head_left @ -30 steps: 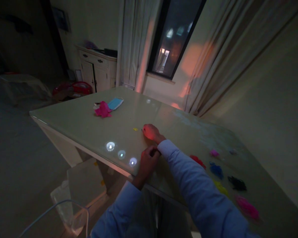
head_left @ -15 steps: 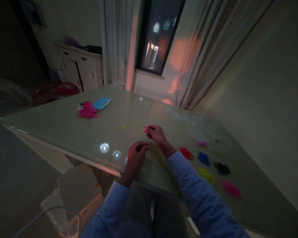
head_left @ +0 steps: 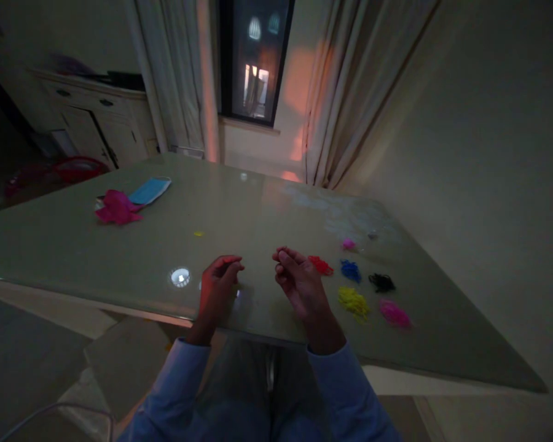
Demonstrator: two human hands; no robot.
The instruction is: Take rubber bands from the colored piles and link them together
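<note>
Over the near part of the table, my left hand (head_left: 219,285) is closed in a pinch, thumb against the fingers; whatever lies between them is too small to make out. My right hand (head_left: 299,282) is also pinched, palm turned partly up, with a tiny thin thing at the fingertips that I cannot name. A gap separates the two hands. Just right of my right hand lies a pile of red bands (head_left: 321,265). Beyond it are piles of blue bands (head_left: 351,270), yellow bands (head_left: 354,304), black bands (head_left: 381,282) and pink bands (head_left: 395,314).
On the glossy table (head_left: 156,258) a yellow scrap (head_left: 198,233) lies left of centre. Farther left are crumpled pink paper (head_left: 117,207) and a blue face mask (head_left: 150,191). A small pink piece (head_left: 348,244) and a small greyish piece (head_left: 372,235) sit behind the piles.
My hands have moved apart, the right one drawing back and turning its palm up. The small red piece seen at its fingertips no longer shows. The view has swung right.
</note>
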